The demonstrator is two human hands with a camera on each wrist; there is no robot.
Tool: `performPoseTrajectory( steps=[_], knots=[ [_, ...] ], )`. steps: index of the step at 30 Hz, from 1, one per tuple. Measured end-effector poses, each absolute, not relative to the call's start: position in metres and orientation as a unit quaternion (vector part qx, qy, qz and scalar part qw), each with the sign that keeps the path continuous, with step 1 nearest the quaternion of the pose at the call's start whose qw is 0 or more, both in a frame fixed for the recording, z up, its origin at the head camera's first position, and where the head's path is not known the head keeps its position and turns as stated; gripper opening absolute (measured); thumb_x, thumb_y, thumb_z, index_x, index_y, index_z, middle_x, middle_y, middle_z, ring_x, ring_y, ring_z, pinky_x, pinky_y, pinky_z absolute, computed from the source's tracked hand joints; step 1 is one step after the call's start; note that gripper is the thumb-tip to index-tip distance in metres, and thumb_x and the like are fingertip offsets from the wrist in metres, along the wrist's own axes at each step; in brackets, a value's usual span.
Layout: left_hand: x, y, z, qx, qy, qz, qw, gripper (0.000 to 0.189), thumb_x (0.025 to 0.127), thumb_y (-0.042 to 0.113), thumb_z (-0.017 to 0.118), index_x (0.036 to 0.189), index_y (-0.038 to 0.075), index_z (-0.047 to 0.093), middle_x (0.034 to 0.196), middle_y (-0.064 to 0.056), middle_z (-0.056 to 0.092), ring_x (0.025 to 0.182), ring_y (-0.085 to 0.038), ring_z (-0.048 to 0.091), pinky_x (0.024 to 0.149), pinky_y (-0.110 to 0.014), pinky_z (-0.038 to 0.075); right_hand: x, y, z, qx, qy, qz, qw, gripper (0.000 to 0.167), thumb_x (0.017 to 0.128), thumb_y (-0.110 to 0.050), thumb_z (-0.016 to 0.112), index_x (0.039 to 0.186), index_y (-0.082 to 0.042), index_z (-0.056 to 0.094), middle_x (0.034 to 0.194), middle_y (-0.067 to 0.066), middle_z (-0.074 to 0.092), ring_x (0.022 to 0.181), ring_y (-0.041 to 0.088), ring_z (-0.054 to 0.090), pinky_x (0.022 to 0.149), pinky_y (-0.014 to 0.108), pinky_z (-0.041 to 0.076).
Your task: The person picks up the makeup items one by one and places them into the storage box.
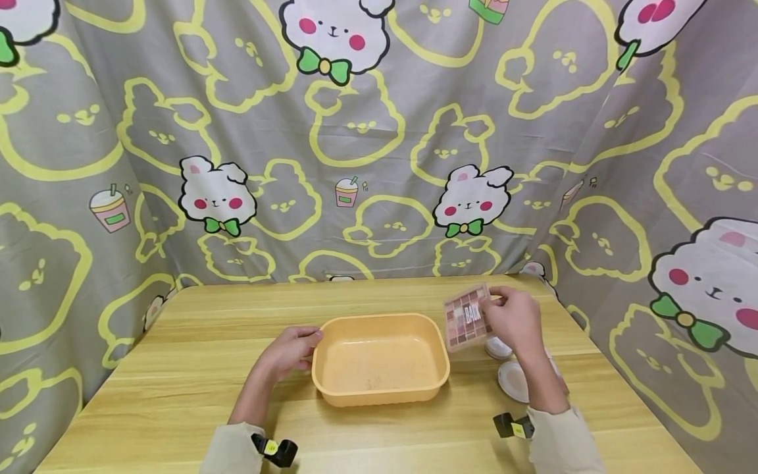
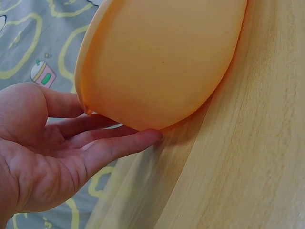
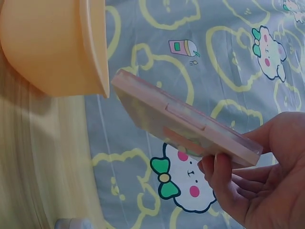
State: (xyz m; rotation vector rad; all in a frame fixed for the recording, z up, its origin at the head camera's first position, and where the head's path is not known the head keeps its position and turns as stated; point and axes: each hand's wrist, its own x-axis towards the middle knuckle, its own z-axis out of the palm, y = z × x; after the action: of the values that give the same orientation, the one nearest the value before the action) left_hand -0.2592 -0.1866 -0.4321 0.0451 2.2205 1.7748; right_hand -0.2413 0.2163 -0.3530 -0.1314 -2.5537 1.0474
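A yellow-orange plastic basin (image 1: 379, 396) stands on the wooden table, with nothing inside it. My left hand (image 1: 290, 353) lightly holds its left end, thumb at the rim and fingers (image 2: 119, 145) against the outer wall. Just off the basin's right rim, my right hand (image 1: 514, 317) pinches an eyeshadow palette (image 1: 464, 319) by its right edge. The palette has a clear lid with white lettering and a grid of brown and pink pans. It is tilted and raised above the table; the right wrist view shows its pale edge (image 3: 186, 119).
Two round white-rimmed items (image 1: 512, 381) (image 1: 497, 347) lie on the table (image 1: 177, 375) beneath my right forearm, partly covered. Something else behind that wrist is mostly hidden. A grey curtain (image 1: 373, 184) with cartoon prints hangs around the table's back and sides.
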Motion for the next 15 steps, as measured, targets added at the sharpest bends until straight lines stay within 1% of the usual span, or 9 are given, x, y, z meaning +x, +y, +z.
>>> performPoseTrajectory(
  steps=[8, 13, 15],
  knots=[
    [-0.259, -0.186, -0.433, 0.018, 0.770, 0.620, 0.150, 0.046, 0.108, 0.017, 0.046, 0.144, -0.011, 0.046, 0.134, -0.028, 0.061, 0.119, -0.038, 0.064, 0.088, -0.049, 0.061, -0.243, 0.209, -0.354, -0.035, -0.898, 0.391, 0.198, 0.032, 0.090, -0.014, 0.066, 0.116, 0.004, 0.074, 0.085, 0.017, 0.076, 0.067, 0.017, 0.065, 0.057, 0.027, 0.048],
    [-0.259, -0.186, -0.433, 0.021, 0.773, 0.616, 0.152, 0.047, 0.108, 0.019, 0.046, 0.145, -0.010, 0.046, 0.135, -0.028, 0.060, 0.120, -0.038, 0.064, 0.088, -0.049, 0.060, -0.242, 0.203, -0.353, -0.027, -0.895, 0.403, 0.188, 0.033, 0.091, -0.015, 0.067, 0.118, 0.004, 0.073, 0.088, 0.018, 0.076, 0.068, 0.015, 0.066, 0.059, 0.026, 0.050],
    [-0.259, -0.186, -0.432, 0.020, 0.775, 0.612, 0.153, 0.048, 0.108, 0.020, 0.046, 0.146, -0.010, 0.045, 0.136, -0.028, 0.059, 0.121, -0.039, 0.063, 0.088, -0.049, 0.060, -0.241, 0.201, -0.353, -0.026, -0.893, 0.412, 0.182, 0.034, 0.092, -0.016, 0.067, 0.119, 0.004, 0.073, 0.089, 0.019, 0.076, 0.067, 0.014, 0.067, 0.058, 0.026, 0.051]
  ],
)
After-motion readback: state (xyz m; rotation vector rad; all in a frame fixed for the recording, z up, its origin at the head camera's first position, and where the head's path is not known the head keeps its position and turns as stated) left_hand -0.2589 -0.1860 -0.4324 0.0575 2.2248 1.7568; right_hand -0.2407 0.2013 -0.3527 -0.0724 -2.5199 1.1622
